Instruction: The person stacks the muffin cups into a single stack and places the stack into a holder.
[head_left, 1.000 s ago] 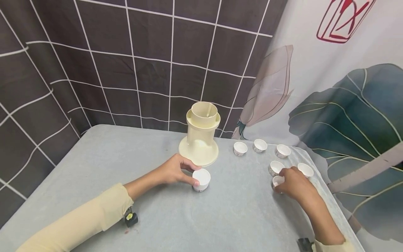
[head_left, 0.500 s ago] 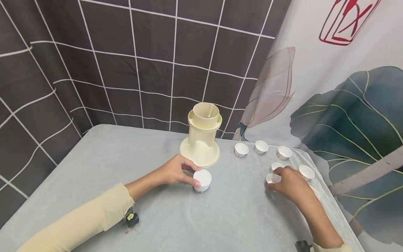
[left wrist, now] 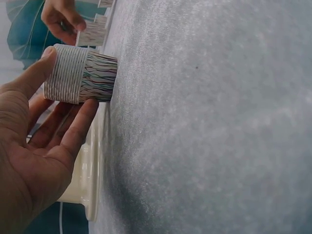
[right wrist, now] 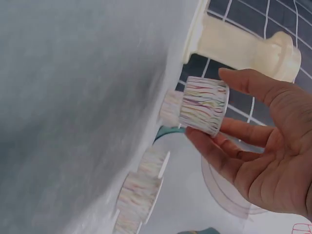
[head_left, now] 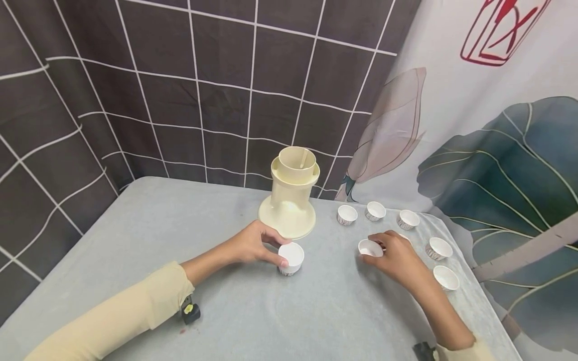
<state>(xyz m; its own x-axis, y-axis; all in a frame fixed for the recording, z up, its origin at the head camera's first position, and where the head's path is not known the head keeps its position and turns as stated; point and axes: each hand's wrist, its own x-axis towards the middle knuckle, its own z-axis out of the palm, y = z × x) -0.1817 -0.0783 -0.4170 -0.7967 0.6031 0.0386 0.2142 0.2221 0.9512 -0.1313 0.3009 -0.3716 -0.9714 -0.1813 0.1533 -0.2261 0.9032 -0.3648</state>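
Your left hand (head_left: 256, 245) has the stack of paper cups (head_left: 291, 258) pinched upright between thumb and fingers, just in front of the cream stand (head_left: 290, 215)! Across to your right hand (head_left: 396, 256): it grips a single cup (head_left: 370, 248), thumb one side, fingers the other, the cup out at your fingertips, away from the palm, well apart from that stack, other cups (head_left: 439, 249) standing nearby.

Streaky white cup (right wrist: 203, 105) between right fingers (right wrist: 212, 152)
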